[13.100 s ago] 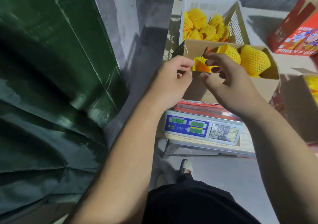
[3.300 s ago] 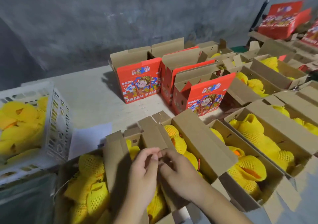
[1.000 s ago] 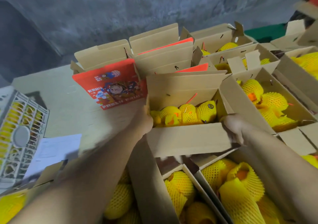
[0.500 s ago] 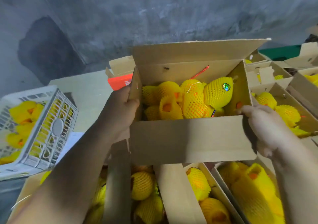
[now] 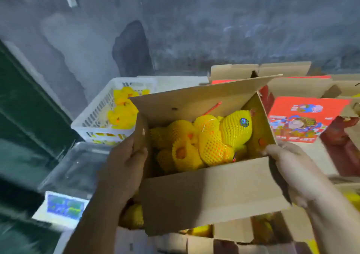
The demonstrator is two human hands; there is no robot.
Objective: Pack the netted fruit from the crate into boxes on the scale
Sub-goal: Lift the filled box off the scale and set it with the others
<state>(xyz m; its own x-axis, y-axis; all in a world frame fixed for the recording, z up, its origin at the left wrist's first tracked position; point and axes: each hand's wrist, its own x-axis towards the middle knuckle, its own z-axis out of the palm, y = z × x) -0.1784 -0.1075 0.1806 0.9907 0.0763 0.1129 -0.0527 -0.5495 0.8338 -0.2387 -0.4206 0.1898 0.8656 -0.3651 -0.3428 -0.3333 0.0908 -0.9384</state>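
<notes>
The box (image 5: 210,191) is up off the table, carried at centre, flaps open, half full of netted fruit (image 5: 206,136). The left hand (image 5: 124,168) grips its left wall at nine o'clock, thumb curled over the rim; the right hand (image 5: 292,171) clasps the right end at three o'clock, thumb on the rim, the other fingers hidden behind the cardboard.

It looks fairly heavy for thin card (the walls would bow if squeezed hard), so a hold low on both short ends, or under the base, seems safest. The foam nets are soft and springy; the fruit could roll if the box tips.

Half a second ago the box was higher and nearer the stacked boxes; now it has swung left, toward the scale (image 5: 62,207) at eight o'clock, whose pan and display have come into sight. The crate (image 5: 93,117) at ten o'clock sits closer to centre, and a red box (image 5: 303,121) shows at two o'clock.
</notes>
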